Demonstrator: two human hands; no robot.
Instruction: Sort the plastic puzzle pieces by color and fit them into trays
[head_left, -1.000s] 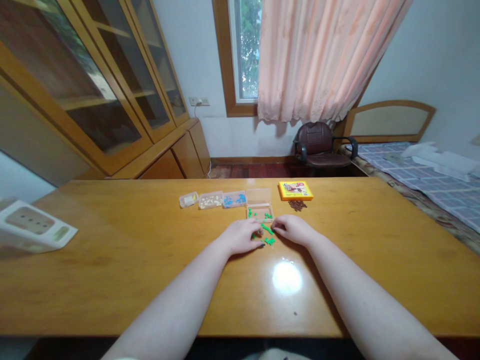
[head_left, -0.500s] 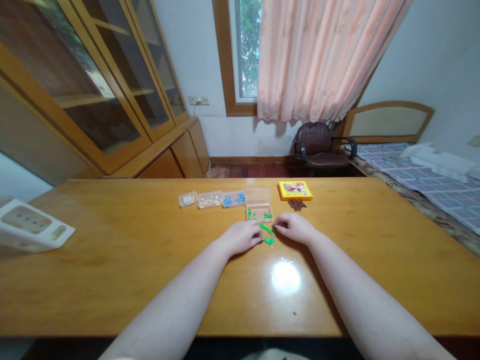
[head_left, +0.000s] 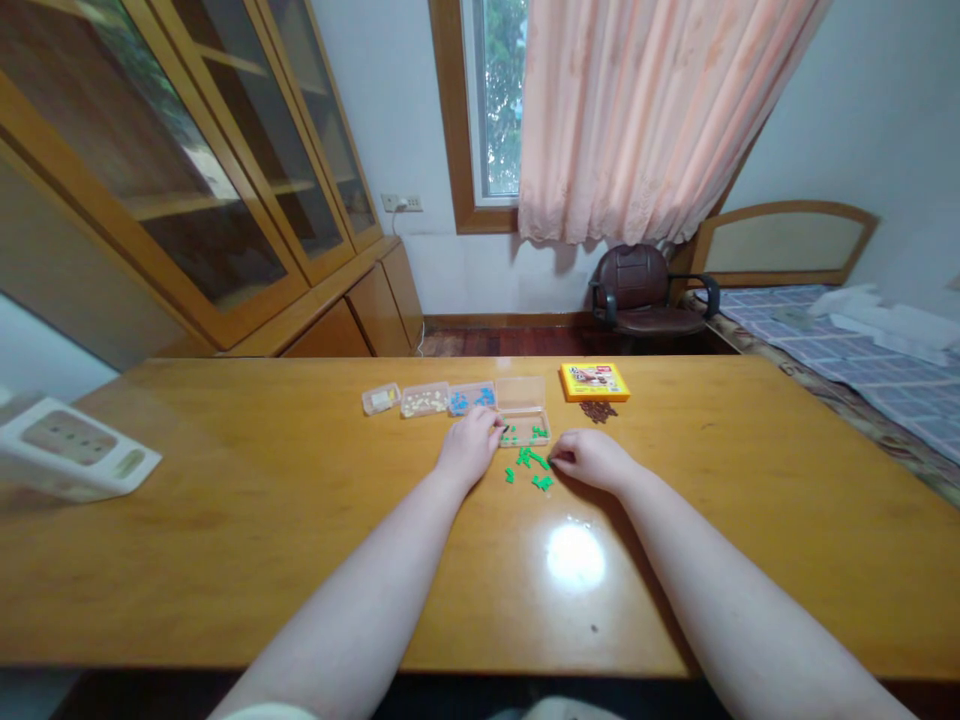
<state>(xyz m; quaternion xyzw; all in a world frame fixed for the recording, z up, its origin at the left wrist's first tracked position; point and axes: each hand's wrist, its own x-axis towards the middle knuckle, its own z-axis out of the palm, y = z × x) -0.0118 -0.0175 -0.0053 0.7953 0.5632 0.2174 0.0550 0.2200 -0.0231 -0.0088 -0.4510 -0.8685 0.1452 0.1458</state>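
My left hand (head_left: 469, 446) reaches to the left side of an open clear plastic box (head_left: 523, 442), its fingers bent together at the rim. Small green pieces (head_left: 539, 433) lie scattered inside that box. Whether the left fingertips hold a piece is too small to see. On the table just in front of the box rest several green toy-brick pieces (head_left: 541, 483), some joined into a strip (head_left: 536, 459). My right hand (head_left: 595, 459) lies to the right of them, fingers curled and pinched close to the strip's end. What it grips is hidden.
Left of the green box stand a box of blue pieces (head_left: 472, 411), one of cream pieces (head_left: 425, 413) and a smaller clear box (head_left: 380, 411). Behind my right hand are a yellow box (head_left: 595, 397) and a brown pile (head_left: 598, 411). A white object (head_left: 71, 440) stands far left.
My left hand has moved away from the loose green pieces, up and left to the clear box. A green piece it covered now shows on the table. My right hand stays nearly in place.
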